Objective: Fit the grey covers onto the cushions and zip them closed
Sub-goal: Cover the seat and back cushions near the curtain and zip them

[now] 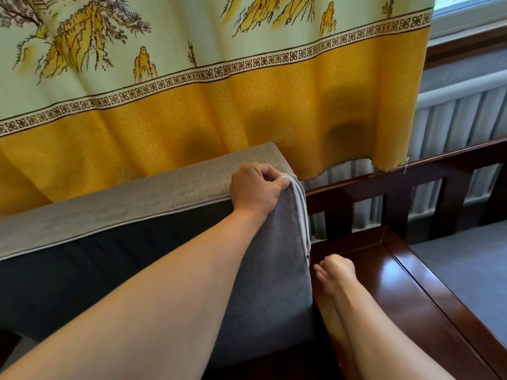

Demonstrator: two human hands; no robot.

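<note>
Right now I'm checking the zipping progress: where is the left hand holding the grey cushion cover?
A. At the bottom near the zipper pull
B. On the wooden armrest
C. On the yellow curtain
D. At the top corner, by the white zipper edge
D: the left hand pinches the top corner of the grey cushion cover at the white zipper edge.

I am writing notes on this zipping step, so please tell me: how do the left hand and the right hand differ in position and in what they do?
The left hand is high, at the top corner of the grey cover, and pinches the white zipper edge; the right hand is low, beside the zipper's bottom end. The left hand grips fabric; the right hand's fingers reach toward the small zipper pull, and whether they touch it is unclear. Both are bare and work on the same side of the cushion.
</note>
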